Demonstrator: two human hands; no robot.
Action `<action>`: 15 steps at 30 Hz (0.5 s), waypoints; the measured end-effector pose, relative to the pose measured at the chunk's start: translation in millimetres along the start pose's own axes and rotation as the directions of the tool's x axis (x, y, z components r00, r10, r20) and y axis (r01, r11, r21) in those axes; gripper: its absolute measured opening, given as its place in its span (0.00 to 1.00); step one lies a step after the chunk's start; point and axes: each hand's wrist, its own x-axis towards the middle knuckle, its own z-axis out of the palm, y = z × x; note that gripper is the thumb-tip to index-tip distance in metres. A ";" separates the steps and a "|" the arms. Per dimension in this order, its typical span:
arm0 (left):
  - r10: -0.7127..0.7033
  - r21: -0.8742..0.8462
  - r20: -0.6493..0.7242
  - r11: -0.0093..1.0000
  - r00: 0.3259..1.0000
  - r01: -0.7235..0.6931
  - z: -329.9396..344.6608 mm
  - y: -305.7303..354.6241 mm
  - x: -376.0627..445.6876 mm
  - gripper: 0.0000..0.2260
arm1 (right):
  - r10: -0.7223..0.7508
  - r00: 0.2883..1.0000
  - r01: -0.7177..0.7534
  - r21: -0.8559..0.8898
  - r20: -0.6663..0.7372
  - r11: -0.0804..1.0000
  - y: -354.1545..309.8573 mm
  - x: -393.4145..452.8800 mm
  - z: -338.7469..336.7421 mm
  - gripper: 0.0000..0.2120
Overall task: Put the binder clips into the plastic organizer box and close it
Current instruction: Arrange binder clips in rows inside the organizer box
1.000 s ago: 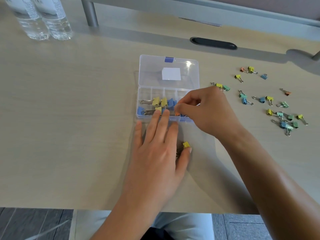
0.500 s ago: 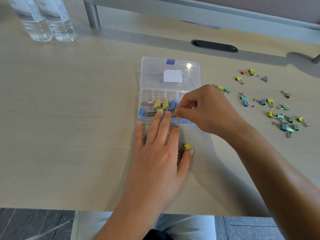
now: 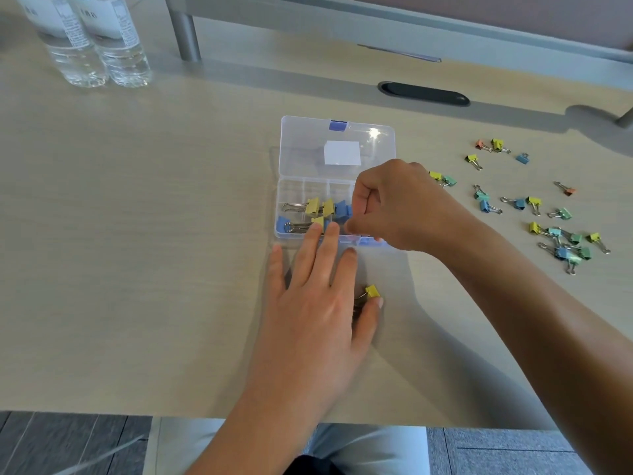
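The clear plastic organizer box (image 3: pixel 337 132) lies open at the table's middle, lid flat at the back with a blue latch (image 3: pixel 338 125). Yellow and blue binder clips (image 3: pixel 317 209) fill its left compartments. My left hand (image 3: pixel 315 303) lies flat in front of the box, fingertips on its front rim. Its thumb touches a yellow clip (image 3: pixel 372 290) whose wire handles go under the palm. My right hand (image 3: pixel 397 207) hovers over the box's right side with curled fingers, thumb and forefinger tips together low in the front row. No clip shows between them.
Several loose binder clips (image 3: pixel 561 241) in yellow, green, blue and orange lie scattered on the table to the right. Two water bottles (image 3: pixel 99 46) stand at the far left. A black cable slot (image 3: pixel 423 94) and a metal post (image 3: pixel 185 36) are behind the box.
My right hand has risen slightly over the box's right side, and the orange clip seen at its fingertips earlier no longer shows. My left hand has stayed put.
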 end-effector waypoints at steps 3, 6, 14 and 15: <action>-0.004 -0.007 0.000 1.000 1.000 0.004 -0.2 0.5 0.3 0.26 | -0.012 1.000 0.012 -0.035 0.004 0.999 -1.4 2.0 0.5 0.06; -0.003 -0.016 -0.002 1.000 1.000 0.002 0.3 -0.1 0.0 0.26 | -0.010 1.000 0.010 -0.039 -0.002 0.999 -0.3 0.4 1.2 0.05; -0.012 -0.185 -0.089 0.983 0.996 -0.004 2.8 -0.6 -2.1 0.23 | 0.041 0.982 -0.002 0.207 -0.184 0.978 13.5 -31.7 -4.2 0.05; -0.013 -0.215 -0.106 0.977 0.994 -0.010 2.3 -0.8 -2.5 0.23 | 0.048 0.982 -0.002 0.240 -0.184 0.971 16.7 -38.8 -4.1 0.05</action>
